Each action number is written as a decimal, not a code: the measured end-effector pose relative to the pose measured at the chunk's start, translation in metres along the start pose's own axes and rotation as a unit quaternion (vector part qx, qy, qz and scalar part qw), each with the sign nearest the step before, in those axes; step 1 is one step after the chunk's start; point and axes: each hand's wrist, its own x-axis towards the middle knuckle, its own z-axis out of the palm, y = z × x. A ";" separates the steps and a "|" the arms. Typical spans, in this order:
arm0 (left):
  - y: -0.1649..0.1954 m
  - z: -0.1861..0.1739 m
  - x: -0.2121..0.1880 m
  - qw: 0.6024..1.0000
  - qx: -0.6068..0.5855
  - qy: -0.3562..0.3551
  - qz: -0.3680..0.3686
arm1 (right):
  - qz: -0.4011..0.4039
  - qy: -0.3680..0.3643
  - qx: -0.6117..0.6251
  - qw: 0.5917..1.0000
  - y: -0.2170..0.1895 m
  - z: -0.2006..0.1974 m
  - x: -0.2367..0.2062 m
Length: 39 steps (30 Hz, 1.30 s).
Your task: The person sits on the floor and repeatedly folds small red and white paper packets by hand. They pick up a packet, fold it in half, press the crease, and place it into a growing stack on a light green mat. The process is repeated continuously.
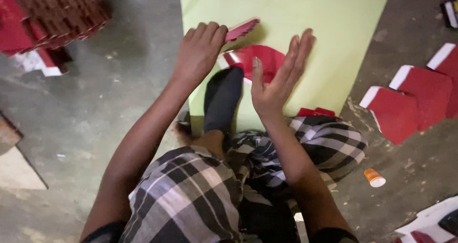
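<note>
I sit on the floor over a pale green sheet (334, 28). My left hand (199, 49) is shut on a small stack of red cards (242, 29), held on edge above the sheet. My right hand (281, 78) is open with flat fingers, hovering beside a red curved paper piece (260, 57) that lies on the green sheet. A foot in a black sock (223, 100) rests on the sheet just below that red piece. Checked cloth (191, 195) covers my legs.
Red card pieces with white edges (410, 100) lie on the concrete floor at right. A tall stack of red cards (52, 14) stands at top left. A small orange-and-white tube (375, 178) lies on the floor at lower right.
</note>
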 end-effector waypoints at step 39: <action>0.071 -0.002 -0.025 0.685 -0.645 -0.171 -0.291 | 0.354 -0.185 0.288 0.870 0.013 -0.050 -0.009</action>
